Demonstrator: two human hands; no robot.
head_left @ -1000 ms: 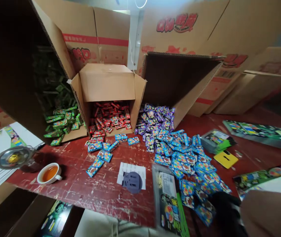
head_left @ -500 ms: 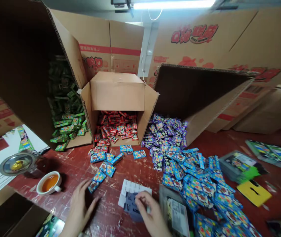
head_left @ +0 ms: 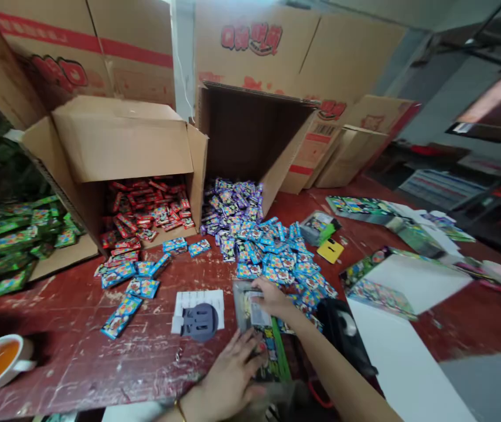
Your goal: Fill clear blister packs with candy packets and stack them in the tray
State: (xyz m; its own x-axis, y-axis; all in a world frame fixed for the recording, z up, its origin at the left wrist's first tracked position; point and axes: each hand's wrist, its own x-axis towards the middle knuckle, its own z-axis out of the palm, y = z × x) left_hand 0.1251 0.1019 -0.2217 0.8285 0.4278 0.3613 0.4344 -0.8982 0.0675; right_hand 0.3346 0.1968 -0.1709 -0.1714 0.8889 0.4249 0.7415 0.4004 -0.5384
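Observation:
A clear plastic case [head_left: 242, 300] with a printed sheet inside lies on the table before me. My right hand [head_left: 272, 300] reaches across to its far end, fingers curled onto it. Low at the case's near left side is my left hand [head_left: 235, 372], fingers stretched and apart, touching its edge; some blur hides the exact contact. To the left, a dark blue-grey plastic stand [head_left: 201, 322] with cut-out slots rests on a white printed paper [head_left: 188, 299]. Beyond the right hand spreads a heap of blue candy packets [head_left: 276, 264].
Cardboard boxes hold red packets [head_left: 149, 205], purple packets [head_left: 232, 202] and green packets [head_left: 26, 234]. A white cup of tea [head_left: 24, 364] stands at left. To the right lie a yellow card [head_left: 330, 251], a black object [head_left: 342, 328] and an open printed box [head_left: 382, 287].
My view has swung right. My right hand has left the plastic stand and moved onto the plastic case. My left hand has moved right to the case. The stand now lies alone on the paper.

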